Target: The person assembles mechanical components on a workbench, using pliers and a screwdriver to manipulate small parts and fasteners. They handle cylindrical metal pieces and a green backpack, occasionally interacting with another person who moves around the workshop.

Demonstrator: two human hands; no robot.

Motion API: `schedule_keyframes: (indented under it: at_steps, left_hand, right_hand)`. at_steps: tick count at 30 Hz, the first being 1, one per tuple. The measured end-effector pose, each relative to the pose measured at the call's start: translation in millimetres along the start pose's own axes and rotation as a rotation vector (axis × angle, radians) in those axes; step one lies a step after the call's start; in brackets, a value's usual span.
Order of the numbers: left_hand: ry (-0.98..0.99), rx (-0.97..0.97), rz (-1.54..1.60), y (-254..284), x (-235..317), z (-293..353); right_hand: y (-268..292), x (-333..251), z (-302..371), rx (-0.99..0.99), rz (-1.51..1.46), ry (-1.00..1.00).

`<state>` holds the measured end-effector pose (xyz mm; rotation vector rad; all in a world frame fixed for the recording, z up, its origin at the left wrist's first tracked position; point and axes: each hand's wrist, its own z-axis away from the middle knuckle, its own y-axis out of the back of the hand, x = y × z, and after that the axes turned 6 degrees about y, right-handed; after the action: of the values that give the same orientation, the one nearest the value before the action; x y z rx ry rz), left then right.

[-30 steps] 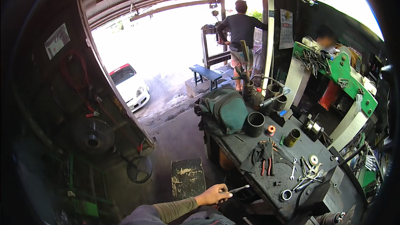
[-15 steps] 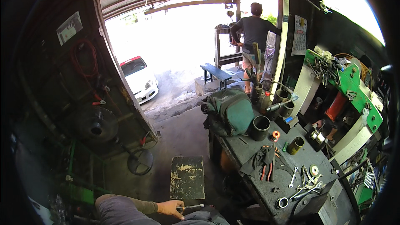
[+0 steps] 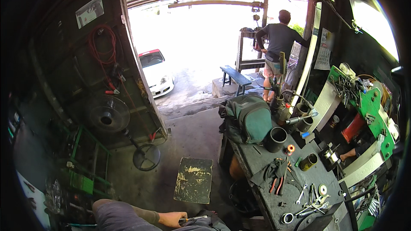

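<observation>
At the bottom edge, my left hand is closed around a slim hand tool whose metal shaft points right. The tool's handle is mostly covered by my fingers, so I cannot tell its exact kind. My left arm is bent, with a brownish sleeve on the forearm. Grey cloth of my clothing lies just below and beside the hand. Ahead of the hand stands a low, worn stool-like board with chipped dark paint. My right hand is not in view.
To the right, a dark workbench carries a green backpack, pliers, wrenches and metal cylinders. A pedestal fan stands left. Beyond the doorway are a blue bench, a person and a white car.
The whole view has shifted, so the room sits farther right in the picture. My left hand has lowered slightly, still gripping the tool. The person outside keeps standing with their back turned.
</observation>
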<state>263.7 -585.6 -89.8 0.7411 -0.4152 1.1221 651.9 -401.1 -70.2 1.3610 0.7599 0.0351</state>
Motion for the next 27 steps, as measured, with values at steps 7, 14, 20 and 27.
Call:
schedule_keyframes:
  at_steps: [7, 14, 20, 27]
  left_hand:
    - [0.072, 0.149, 0.051, -15.9, 14.8, -0.8]
    - [-0.038, 0.214, 0.070, -10.9, 47.9, -14.4]
    - [-0.271, 0.062, -0.087, 2.5, 90.9, -45.7]
    - [-0.338, -0.284, -0.237, 36.5, 93.1, -79.1]
  right_hand:
    - [0.4, -5.6, 4.5, -0.013, -0.016, 0.004]
    - [-1.0, -7.6, 11.3, -0.019, -0.026, 0.012]
    - [5.2, -14.8, 18.1, -0.027, -0.033, 0.012]
    - [1.7, -12.0, 31.3, -0.014, -0.049, -0.004]
